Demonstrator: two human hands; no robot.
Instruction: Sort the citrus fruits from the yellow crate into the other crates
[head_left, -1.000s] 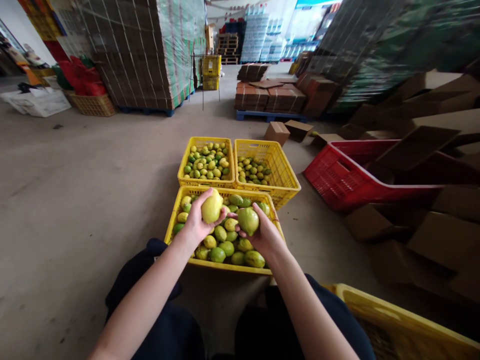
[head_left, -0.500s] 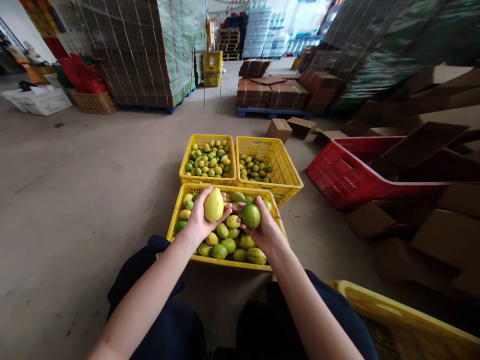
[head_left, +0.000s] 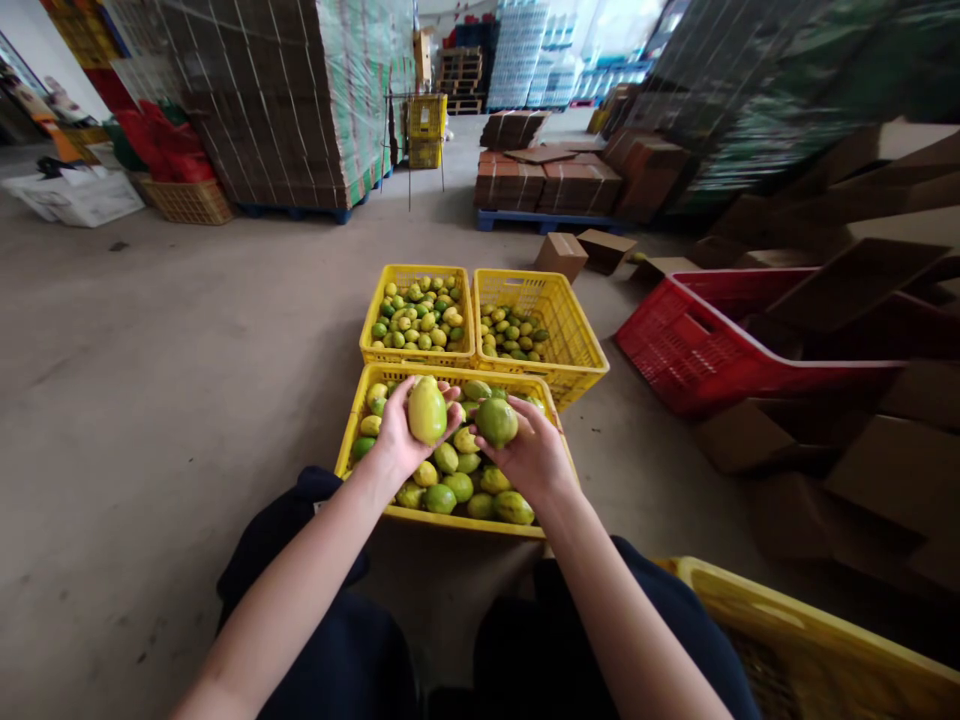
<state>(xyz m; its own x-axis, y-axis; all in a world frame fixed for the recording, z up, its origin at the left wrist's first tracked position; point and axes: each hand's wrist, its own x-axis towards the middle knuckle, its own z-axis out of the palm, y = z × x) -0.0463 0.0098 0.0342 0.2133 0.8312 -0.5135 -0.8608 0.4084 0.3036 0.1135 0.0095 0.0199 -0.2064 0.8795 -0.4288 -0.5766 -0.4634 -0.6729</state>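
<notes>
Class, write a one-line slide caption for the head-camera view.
Left hand holds a yellow lemon, right hand a green lemon, above a yellow crate of lemons.

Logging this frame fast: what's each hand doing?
Left hand: closed on a yellow fruit.
Right hand: closed on a green fruit.

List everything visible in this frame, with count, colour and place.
yellow fruit: one, yellow, in left hand.
green fruit: one, green, in right hand.
near crate: one, yellow, holds mixed green and yellow fruit, under the hands.
far crates: two, yellow, side by side behind it, both hold fruit.
red crate: one, right, tilted.
corner crate: one, yellow, lower right.
cardboard boxes: many, brown, right side.
wrapped pallet: one, upper left.
left hand: shut on yellow fruit.
right hand: shut on green fruit.
</notes>
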